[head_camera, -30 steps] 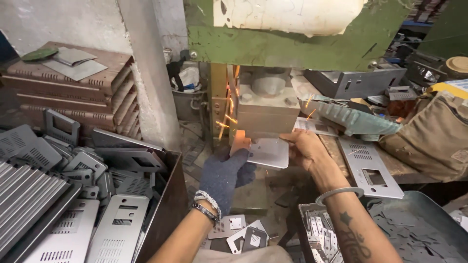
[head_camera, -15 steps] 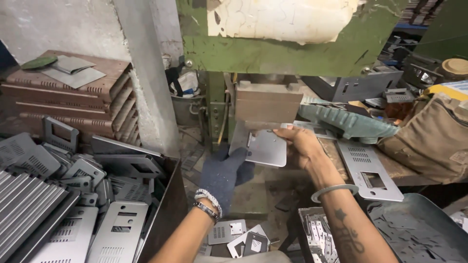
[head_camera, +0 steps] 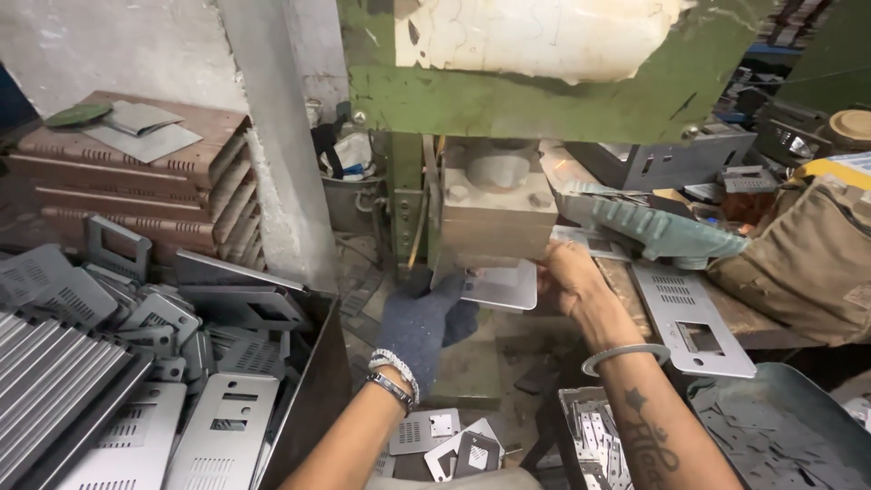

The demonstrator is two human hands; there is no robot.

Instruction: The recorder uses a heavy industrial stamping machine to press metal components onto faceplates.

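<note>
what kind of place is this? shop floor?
Looks like a small sheet-metal stamping workshop. A green press stands over a die block where the gloved left hand and bare right hand hold a metal plate. A bin of punched panels sits alongside.

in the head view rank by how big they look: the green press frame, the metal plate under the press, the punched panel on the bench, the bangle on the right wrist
1. green press frame
2. punched panel
3. metal plate, partly hidden, so its rank against the panel is unsure
4. bangle
</note>
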